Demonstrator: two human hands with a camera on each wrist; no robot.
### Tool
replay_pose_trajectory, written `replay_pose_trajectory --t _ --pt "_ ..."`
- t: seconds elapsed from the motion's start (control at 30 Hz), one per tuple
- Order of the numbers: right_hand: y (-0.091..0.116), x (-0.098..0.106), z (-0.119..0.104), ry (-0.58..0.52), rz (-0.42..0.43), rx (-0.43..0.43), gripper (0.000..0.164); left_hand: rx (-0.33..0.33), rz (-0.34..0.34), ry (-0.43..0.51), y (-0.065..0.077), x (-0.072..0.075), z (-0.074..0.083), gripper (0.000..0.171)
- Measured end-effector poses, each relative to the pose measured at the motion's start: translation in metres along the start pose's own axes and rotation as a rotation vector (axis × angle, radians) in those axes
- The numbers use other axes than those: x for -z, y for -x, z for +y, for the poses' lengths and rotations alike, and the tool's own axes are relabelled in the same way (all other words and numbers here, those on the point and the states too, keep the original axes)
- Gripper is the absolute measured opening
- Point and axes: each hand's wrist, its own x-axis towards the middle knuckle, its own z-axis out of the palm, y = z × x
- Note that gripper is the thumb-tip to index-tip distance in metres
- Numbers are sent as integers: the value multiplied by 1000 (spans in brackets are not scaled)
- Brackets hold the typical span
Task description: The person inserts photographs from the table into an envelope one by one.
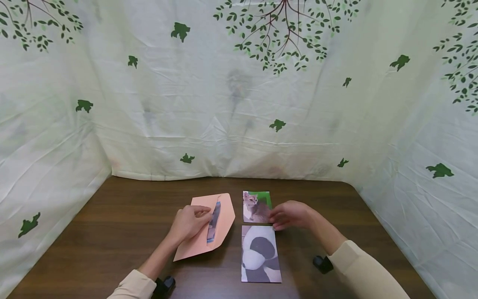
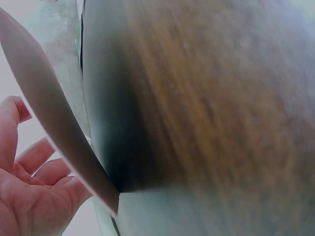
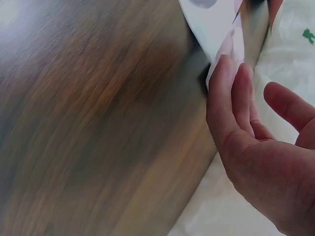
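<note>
On the left half of the table a peach envelope (image 1: 196, 245) is raised at a tilt, its pointed flap spread toward the right. A strip of a blue-edged picture card (image 1: 214, 222) shows in its opening. My left hand (image 1: 189, 223) grips the envelope near that opening; in the left wrist view the envelope (image 2: 54, 108) appears nearly edge-on beside the fingers. My right hand (image 1: 291, 214) touches the lower right edge of a cat picture card (image 1: 254, 206). The right wrist view shows those fingers (image 3: 224, 98) fairly straight against a card, thumb apart.
A panda picture card (image 1: 261, 253) lies just in front of the cat card on the brown wooden table (image 1: 123, 232). A white curtain (image 1: 209, 104) with leaf prints hangs behind and along both sides. Black wrist devices (image 1: 323, 264) sit at both cuffs.
</note>
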Motion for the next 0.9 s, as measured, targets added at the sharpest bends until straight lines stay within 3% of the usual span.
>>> replay_pose_trajectory --t 0.53,0.9 --pt "10 11 16 -18 42 -118 34 -8 -6 -5 1 0 0 28" --pt "9 5 20 -20 15 -126 32 -9 -4 -9 1 -1 1 29"
